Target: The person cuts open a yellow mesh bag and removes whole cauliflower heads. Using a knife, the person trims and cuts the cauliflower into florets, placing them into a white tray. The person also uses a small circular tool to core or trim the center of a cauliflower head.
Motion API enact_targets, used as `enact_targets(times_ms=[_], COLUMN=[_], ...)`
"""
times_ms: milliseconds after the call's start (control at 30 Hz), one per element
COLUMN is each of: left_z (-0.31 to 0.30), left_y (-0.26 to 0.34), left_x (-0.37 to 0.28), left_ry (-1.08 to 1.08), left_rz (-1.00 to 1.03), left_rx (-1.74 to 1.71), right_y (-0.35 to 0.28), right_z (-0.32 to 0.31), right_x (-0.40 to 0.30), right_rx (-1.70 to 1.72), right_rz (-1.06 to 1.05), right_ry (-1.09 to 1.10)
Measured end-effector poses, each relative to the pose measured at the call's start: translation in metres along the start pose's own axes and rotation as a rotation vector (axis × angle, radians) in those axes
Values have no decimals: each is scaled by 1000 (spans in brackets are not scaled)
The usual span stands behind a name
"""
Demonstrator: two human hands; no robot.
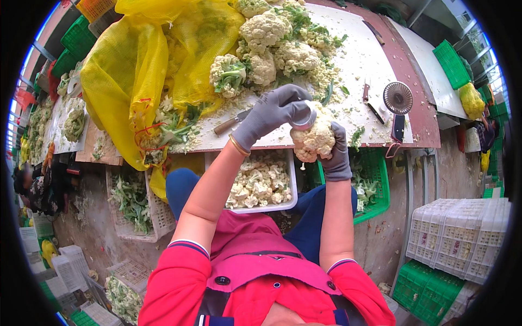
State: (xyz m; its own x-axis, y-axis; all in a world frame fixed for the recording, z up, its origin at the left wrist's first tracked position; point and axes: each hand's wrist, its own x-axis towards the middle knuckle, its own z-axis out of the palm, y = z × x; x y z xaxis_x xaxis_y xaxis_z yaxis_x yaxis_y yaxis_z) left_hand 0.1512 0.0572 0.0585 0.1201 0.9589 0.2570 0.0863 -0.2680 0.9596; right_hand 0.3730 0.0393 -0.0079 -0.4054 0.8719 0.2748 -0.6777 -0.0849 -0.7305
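Observation:
In a grey glove, my left hand (pixel 281 112) holds a round metal ring-like tool (pixel 304 116) against the top left of a cauliflower head (pixel 315 138). My right hand (pixel 337 153), gloved too, grips that head from the right. A small floret hangs under it. Below, a white tub (pixel 294 191) holds many cut florets. Whole cauliflower heads (pixel 267 30) lie piled on the white board (pixel 363 61), beside a yellow mesh sack (pixel 118 77). A wooden-handled knife (pixel 226 125) lies on the board just left of my left hand, its blade partly hidden.
A green crate (pixel 381 203) with leaves stands right of the tub, a white crate (pixel 153 228) with leaves left. A small fan (pixel 397 98), a peeler-like tool (pixel 366 91) and another knife (pixel 374 32) lie at right. Crates (pixel 454 240) are stacked lower right. Another person (pixel 40 187) is at far left.

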Motion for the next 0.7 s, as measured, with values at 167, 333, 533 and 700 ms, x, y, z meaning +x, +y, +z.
enact_targets(times_ms=[167,333,533,700], left_z=[-38,0,-3,-18], left_y=[-27,11,7,-23], left_x=[7,-9,-19,-15], left_ry=[161,-106,-122,61], left_rz=[-41,181,152,-16], left_rx=[313,318,155,69], right_y=[3,16,17,12], right_z=[-6,-20,-8,0], right_x=[3,-6,1,1], right_rx=[-7,-228,-159,-38], right_rz=[6,-68,-36,110], right_ry=[-31,71,88,225])
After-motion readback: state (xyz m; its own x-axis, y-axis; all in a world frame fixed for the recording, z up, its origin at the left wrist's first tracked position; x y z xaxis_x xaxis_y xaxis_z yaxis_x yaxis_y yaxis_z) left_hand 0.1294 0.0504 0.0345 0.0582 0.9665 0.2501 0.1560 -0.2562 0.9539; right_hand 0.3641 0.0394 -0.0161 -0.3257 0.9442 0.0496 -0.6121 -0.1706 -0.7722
